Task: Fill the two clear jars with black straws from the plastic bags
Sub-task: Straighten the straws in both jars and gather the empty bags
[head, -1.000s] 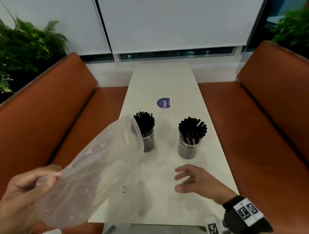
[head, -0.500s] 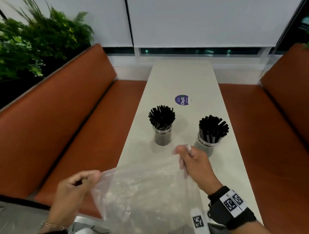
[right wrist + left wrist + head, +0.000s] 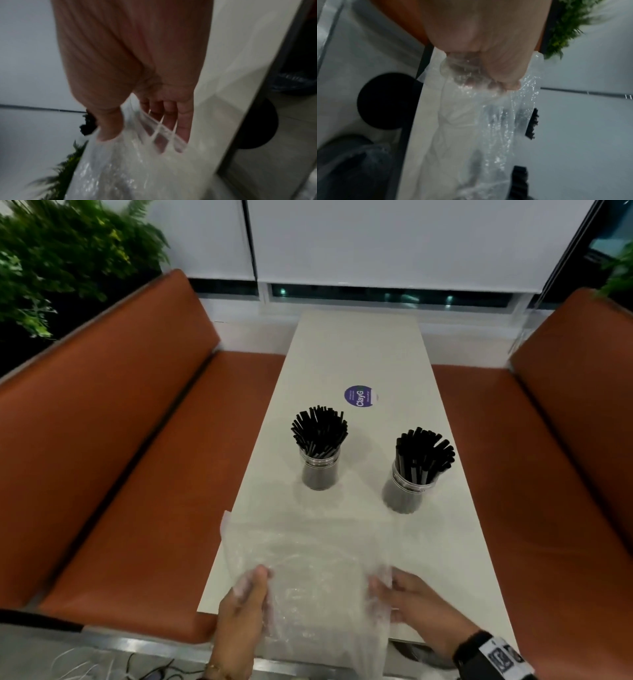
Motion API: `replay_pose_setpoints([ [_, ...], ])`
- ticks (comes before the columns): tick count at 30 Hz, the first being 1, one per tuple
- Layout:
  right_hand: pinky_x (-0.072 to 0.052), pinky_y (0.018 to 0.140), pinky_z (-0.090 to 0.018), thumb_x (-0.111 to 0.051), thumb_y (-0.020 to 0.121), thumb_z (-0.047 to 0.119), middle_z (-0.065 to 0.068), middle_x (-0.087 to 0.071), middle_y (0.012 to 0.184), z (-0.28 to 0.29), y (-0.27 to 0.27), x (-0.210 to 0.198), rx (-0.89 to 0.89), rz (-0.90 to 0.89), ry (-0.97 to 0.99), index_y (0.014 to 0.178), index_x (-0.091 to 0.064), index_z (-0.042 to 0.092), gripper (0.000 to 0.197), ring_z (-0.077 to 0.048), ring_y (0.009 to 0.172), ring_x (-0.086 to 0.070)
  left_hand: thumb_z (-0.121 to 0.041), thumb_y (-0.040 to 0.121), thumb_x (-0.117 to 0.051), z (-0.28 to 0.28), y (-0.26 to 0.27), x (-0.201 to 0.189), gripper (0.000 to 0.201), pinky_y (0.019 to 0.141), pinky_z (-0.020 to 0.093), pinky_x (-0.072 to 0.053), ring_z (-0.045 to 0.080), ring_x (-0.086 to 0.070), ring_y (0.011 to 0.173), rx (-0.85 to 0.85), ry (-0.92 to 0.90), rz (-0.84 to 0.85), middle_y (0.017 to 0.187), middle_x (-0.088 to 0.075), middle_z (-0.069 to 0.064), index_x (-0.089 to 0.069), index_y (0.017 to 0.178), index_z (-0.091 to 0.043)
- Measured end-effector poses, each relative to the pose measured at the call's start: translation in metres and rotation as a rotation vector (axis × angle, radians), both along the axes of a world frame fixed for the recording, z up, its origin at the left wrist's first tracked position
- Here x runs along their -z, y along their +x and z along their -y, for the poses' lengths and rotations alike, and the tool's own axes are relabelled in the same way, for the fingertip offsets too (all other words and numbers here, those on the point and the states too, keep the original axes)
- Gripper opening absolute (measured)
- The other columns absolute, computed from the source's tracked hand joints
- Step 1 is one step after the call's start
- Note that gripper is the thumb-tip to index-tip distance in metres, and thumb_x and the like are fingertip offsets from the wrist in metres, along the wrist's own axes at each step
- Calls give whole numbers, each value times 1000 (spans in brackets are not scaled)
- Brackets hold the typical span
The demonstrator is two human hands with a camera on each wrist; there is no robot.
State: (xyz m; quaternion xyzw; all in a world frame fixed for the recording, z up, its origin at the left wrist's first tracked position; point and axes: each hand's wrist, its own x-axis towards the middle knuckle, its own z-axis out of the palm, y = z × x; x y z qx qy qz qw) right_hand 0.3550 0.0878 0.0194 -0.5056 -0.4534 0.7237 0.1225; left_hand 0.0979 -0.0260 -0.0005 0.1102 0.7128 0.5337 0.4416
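Nearest you, your left hand (image 3: 244,607) grips the near left edge of the empty plastic bag (image 3: 308,570), the film bunched inside curled fingers as the left wrist view shows, and your right hand (image 3: 407,601) pinches the right edge between thumb and fingers (image 3: 171,121). The hands are apart with the bag stretched between them over the near end of the table (image 3: 356,344). No straws show inside it, so the step looks like clearing the spent bag away. Gather it toward your body rather than forward: the loose far flap lies close to the jars and could brush them. Fold it in on itself with both hands, then set it off the table. Further out, the left jar (image 3: 320,470) and the right jar (image 3: 407,491) stand upright and apart, each packed with black straws (image 3: 320,429), so the filling looks complete. Beyond them lies a round purple sticker (image 3: 359,396); keep the film from sweeping that far
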Motion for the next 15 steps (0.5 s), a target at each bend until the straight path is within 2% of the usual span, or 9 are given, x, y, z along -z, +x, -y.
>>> replay_pose_setpoints([
  [2, -57, 54, -25, -61, 106, 29, -11, -60, 88, 10, -3, 10, 110, 29, 40, 105, -68, 3, 27, -16, 65, -63, -55, 99, -60, -1, -3, 2, 41, 53, 29, -43, 21, -50, 49, 34, -43, -172, 51, -55, -1, -79, 80, -24],
  [4, -45, 42, -23, -53, 111, 25, -4, -51, 71, 8, -2, 19, 283, 132, 209, 92, -66, 8, 28, -10, 51, -49, -61, 95, -60, 1, -15, 1, 52, 64, 36, -49, 25, -59, 57, 45, -128, -411, 50, -64, -3, -76, 65, -22],
  [6, -41, 48, -21, -50, 111, 23, 6, -50, 64, -1, -3, 26, 356, 186, 393, 86, -64, 14, 30, -4, 50, -43, -59, 95, -61, 5, -27, -3, 58, 73, 38, -47, 20, -63, 66, 50, -210, -595, 57, -69, -1, -70, 54, -19],
  [8, -41, 60, -25, -50, 111, 22, 9, -54, 67, -8, -8, 28, 286, 195, 527, 83, -63, 20, 30, -4, 57, -45, -57, 97, -61, 8, -36, -7, 59, 79, 39, -46, 19, -63, 69, 10, -242, -657, 59, -70, -2, -67, 51, -19],
  [10, -41, 60, -20, -51, 110, 28, 10, -57, 64, -14, -18, 25, 210, 229, 606, 86, -63, 22, 27, -2, 55, -47, -57, 98, -58, 10, -44, -8, 60, 87, 42, -49, 29, -63, 73, -54, -238, -670, 63, -70, -1, -67, 52, -20],
  [12, -41, 55, -18, -55, 105, 44, 8, -62, 63, -22, -32, 17, 184, 261, 623, 93, -63, 22, 26, -1, 50, -51, -59, 100, -52, 13, -51, -7, 57, 90, 44, -49, 34, -62, 80, -87, -238, -689, 71, -71, 3, -69, 61, -21],
  [14, -47, 53, -20, -60, 99, 56, 4, -71, 79, -33, -43, 11, 187, 247, 496, 106, -61, 22, 35, -1, 51, -61, -66, 100, -47, 13, -59, 2, 58, 91, 44, -48, 33, -62, 84, -74, -282, -715, 77, -71, 6, -69, 70, -22],
  [15, -52, 59, -23, -61, 98, 59, 2, -74, 93, -38, -45, 10, 167, 259, 437, 115, -59, 23, 40, -4, 61, -68, -72, 98, -43, 11, -63, 7, 60, 90, 44, -48, 33, -63, 85, -49, -319, -722, 78, -71, 7, -68, 74, -23],
])
